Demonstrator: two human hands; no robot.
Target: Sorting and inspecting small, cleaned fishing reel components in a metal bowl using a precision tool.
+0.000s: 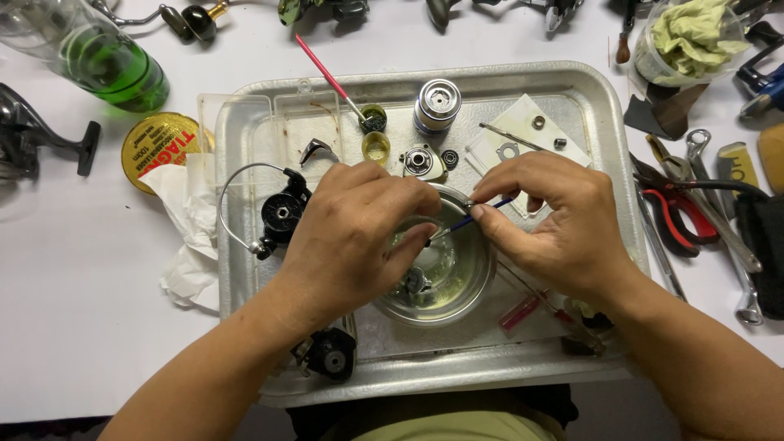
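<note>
Over the round clear glass bowl [445, 273] in the dented metal tray [600, 122]: right hand [563, 220] pinching a thin blue-handled brush [465, 222], left hand [351, 233] curled around a small part, hidden by fingers. Black reel rotor [282, 214] just left.

Both forearms come in from the near edge and converge. The left hand [351, 233] is curled palm down, fingers bunched. The right hand [555, 220] pinches thumb against forefinger, knuckles raised.

A round yellow tin [160, 147] with red lettering lies left of the tray [245, 106].
</note>
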